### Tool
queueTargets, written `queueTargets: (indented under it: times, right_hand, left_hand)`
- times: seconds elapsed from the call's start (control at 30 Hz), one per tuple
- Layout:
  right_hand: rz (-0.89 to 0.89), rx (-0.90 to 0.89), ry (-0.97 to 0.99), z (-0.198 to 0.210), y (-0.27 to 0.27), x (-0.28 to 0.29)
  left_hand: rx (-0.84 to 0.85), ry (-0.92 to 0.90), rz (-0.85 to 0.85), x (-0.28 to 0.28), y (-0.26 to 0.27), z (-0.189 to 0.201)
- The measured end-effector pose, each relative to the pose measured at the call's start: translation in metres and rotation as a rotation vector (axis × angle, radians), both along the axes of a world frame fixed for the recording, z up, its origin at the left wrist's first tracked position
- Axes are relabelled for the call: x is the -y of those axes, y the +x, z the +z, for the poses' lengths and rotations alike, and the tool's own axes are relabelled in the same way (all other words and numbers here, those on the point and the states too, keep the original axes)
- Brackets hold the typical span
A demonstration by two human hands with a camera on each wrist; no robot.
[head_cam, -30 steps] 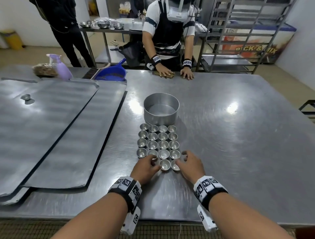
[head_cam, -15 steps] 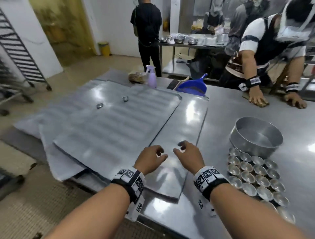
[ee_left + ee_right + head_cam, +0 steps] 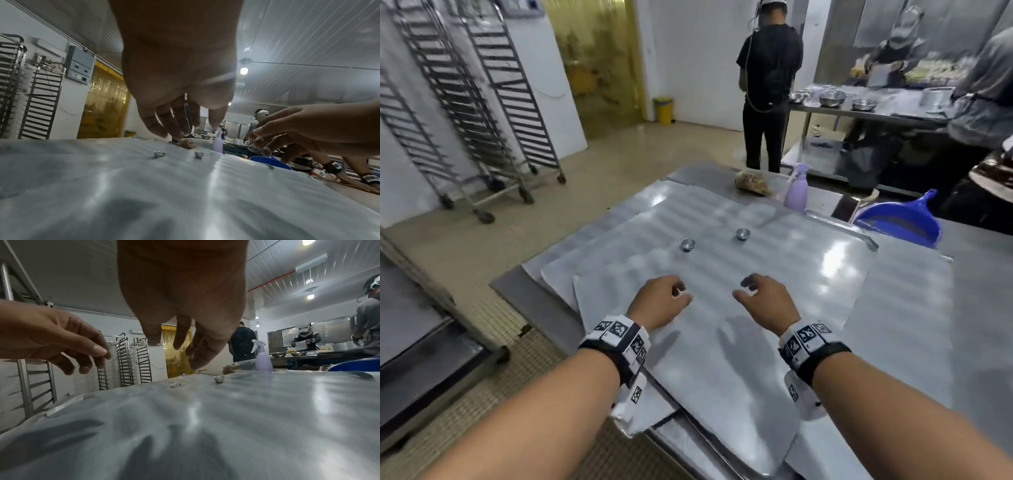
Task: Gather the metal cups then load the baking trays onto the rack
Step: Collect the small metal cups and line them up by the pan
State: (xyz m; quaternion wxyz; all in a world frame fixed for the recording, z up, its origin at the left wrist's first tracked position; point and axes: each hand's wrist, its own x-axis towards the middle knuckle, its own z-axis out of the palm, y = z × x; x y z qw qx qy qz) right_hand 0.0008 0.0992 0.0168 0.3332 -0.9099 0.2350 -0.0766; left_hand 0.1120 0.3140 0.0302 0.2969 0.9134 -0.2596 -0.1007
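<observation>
Two small metal cups stand apart on the top baking tray (image 3: 808, 291): one on the left (image 3: 687, 244) (image 3: 159, 154) (image 3: 175, 385) and one on the right (image 3: 742, 234) (image 3: 199, 154) (image 3: 218, 379). Several flat trays lie stacked and fanned out on the steel table. My left hand (image 3: 664, 298) (image 3: 176, 123) (image 3: 82, 360) hovers above the tray, short of the left cup, fingers loosely curled and empty. A little to its right, my right hand (image 3: 755, 293) (image 3: 180, 352) (image 3: 265, 139) hangs in the same loose, empty way, short of the right cup.
Tall wheeled tray racks (image 3: 493, 113) stand on the floor at the left. A lilac spray bottle (image 3: 796, 190), a bag of crumbs (image 3: 751, 183) and a blue dustpan (image 3: 900, 222) sit at the table's far edge. A person in black (image 3: 768, 89) stands beyond, other people at the right.
My view swung left, away from the grid of cups and the round tin. Both hands left that grid and moved over the stacked trays toward the two stray cups.
</observation>
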Motion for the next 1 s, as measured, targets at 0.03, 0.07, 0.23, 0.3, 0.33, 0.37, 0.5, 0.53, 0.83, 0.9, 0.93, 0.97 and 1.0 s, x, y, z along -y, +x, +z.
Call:
queueTargets:
  times: [0.03,0.07,0.23,0.3,0.33,0.37,0.5,0.53,0.83,0.9,0.93,0.97,1.0]
  right_hand:
    - [0.0,0.002,-0.014,0.001,0.016,0.003]
    - [-0.001,0.008,-0.027,0.003,0.027,0.008]
    - [-0.016,0.001,-0.043,-0.003,0.087,0.036]
    - [-0.031,-0.009,-0.039,-0.008,0.11,0.049]
    - [-0.035,-0.016,-0.039,-0.011,0.12,0.056]
    - [-0.043,-0.026,-0.037,-0.015,0.133,0.065]
    - [-0.067,-0.058,-0.047,-0.03,0.172,0.1]
    - [-0.077,-0.068,-0.049,-0.037,0.181,0.11]
    - [-0.092,-0.169,-0.06,-0.072,0.237,0.174]
    - [-0.077,-0.17,-0.054,-0.079,0.25,0.181]
    - [-0.071,-0.171,-0.047,-0.083,0.256,0.183]
    - [-0.064,-0.171,-0.047,-0.085,0.261,0.184]
    - [-0.061,-0.174,-0.049,-0.088,0.265,0.184]
  left_hand:
    - [0.004,0.004,0.003,-0.001,0.015,0.003]
    - [0.006,0.014,0.0,-0.001,0.027,0.005]
    - [0.031,0.071,-0.03,0.011,0.087,0.002]
    - [0.033,0.08,-0.046,0.022,0.111,-0.003]
    - [0.033,0.083,-0.053,0.027,0.123,-0.006]
    - [0.03,0.091,-0.06,0.035,0.137,-0.011]
    - [0.026,0.138,-0.071,0.063,0.183,-0.034]
    - [0.019,0.154,-0.077,0.072,0.195,-0.042]
    - [-0.02,0.214,-0.107,0.129,0.26,-0.079]
    - [-0.014,0.229,-0.133,0.138,0.271,-0.087]
    - [-0.011,0.236,-0.149,0.142,0.276,-0.092]
    - [-0.011,0.239,-0.158,0.145,0.279,-0.095]
    - [-0.012,0.236,-0.162,0.146,0.281,-0.097]
